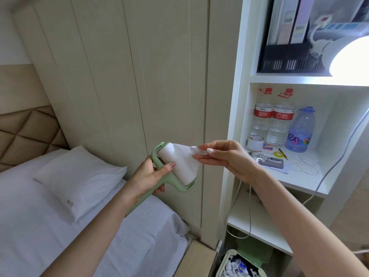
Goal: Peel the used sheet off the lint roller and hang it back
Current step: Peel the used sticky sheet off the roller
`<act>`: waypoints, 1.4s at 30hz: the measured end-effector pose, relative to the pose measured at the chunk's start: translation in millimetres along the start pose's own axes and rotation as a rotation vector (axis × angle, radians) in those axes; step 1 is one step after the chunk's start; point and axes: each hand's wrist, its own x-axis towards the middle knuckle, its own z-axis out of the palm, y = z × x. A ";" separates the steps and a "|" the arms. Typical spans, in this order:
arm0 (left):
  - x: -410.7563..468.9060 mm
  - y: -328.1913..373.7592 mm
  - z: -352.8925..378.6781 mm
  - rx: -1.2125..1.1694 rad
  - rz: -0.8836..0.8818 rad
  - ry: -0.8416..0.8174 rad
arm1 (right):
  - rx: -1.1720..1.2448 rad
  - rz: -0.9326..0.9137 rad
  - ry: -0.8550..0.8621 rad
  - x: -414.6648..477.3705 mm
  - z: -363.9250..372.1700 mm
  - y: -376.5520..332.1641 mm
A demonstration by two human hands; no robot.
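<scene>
White crinkled sheet [186, 156] off cylindrical roll [175, 164]

The left hand [148, 177] covers the middle of the lint roller [175, 166] handle. The lamp [348, 54] and waste bin [240, 264] are cut off by the frame's edges. Bottle labels are too small to read.

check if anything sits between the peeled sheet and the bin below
Nothing visible blocks it. The right hand pinches the white sticky sheet, partly peeled off the green-handled lint roller held by the left hand. The open waste bin lies below and to the right, with only grey cables hanging nearby.
</scene>
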 end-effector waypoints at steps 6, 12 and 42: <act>-0.8 0.2 3.0 0.006 0.030 -0.013 | -0.266 -0.051 0.014 3.2 4.6 1.3; -1.0 2.2 3.9 0.035 0.063 -0.051 | -0.459 0.002 -0.035 7.1 7.6 7.7; 4.0 -9.0 -0.7 0.093 0.091 -0.008 | -0.468 0.066 -0.068 10.8 13.9 12.8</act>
